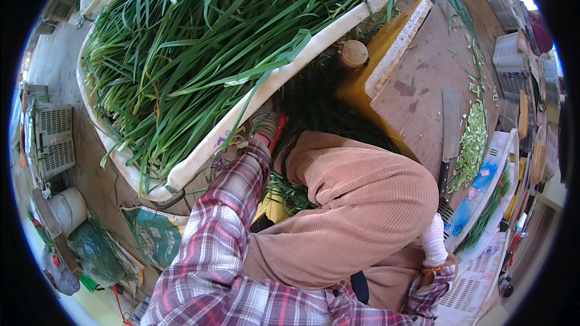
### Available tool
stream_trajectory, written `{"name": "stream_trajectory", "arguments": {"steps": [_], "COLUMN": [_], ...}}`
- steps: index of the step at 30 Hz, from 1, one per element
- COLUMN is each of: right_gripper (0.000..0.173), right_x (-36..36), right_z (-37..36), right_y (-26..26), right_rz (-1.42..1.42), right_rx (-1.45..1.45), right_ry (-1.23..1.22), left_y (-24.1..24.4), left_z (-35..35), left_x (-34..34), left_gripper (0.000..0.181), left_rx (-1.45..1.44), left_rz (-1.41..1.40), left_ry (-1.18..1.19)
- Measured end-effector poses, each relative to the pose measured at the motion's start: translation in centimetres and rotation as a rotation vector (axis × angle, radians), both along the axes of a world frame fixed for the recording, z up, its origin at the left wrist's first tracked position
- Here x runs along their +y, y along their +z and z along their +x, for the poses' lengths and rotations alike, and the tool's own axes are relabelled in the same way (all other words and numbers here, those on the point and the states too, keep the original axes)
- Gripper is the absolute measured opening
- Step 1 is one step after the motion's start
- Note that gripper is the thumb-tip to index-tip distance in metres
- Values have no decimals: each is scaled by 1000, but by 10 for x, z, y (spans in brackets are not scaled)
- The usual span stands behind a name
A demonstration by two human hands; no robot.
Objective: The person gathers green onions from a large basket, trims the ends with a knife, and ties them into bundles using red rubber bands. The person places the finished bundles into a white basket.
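Note:
My left hand [263, 120], in a grey striped glove, reaches under the near rim of a white crate [290, 65]. The rim hides its fingers, so I cannot tell what they hold. Beside the glove shows a red object [279, 127], mostly in shadow. Long garlic chives [213, 54] are heaped in the crate, some blades hanging over its edge. My right hand [433, 241], in a pale glove, is beside my bent knee, which covers its fingers. A cleaver-like knife [450, 127] with a black handle lies on a wooden board [417, 81] beyond that knee.
Chopped pale green stems [471, 145] lie along the board's far edge. A yellow-sided foam block [394, 50] supports it, near a round-topped post [353, 53]. White plastic baskets [471, 287] stand at right. At left are a slatted crate [54, 138] and a green printed sack [154, 235].

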State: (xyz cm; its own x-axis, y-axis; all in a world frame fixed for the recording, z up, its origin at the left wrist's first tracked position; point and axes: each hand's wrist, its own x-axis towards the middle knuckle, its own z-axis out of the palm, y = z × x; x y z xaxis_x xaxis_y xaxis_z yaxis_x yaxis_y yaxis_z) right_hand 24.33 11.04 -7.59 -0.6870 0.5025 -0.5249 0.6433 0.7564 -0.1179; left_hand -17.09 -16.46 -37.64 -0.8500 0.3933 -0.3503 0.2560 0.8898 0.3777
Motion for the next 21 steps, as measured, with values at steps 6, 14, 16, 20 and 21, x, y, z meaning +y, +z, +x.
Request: {"name": "stream_trajectory", "arguments": {"steps": [6, 14, 16, 20, 21], "right_gripper": [30, 32, 37, 50, 52], "right_x": [4, -11, -17, -49, -63], "right_z": [3, -33, -11, -28, -48], "right_y": [3, 10, -23, -56, -47], "right_rz": [-11, -143, -166, -339, -505], "right_rx": [-111, 118, 173, 299, 411], "right_ry": [100, 14, -41, -282, -483], "left_y": [-23, -58, -12, 14, -9], "left_z": [0, -15, -2, 0, 1], "left_x": [3, -8, -1, -3, -13], "left_gripper": [50, 48, 46, 43, 43], "left_rx": [99, 247, 91, 19, 75], "left_rz": [23, 138, -52, -93, -114], "left_ry": [-15, -68, -166, -143, -146]}}
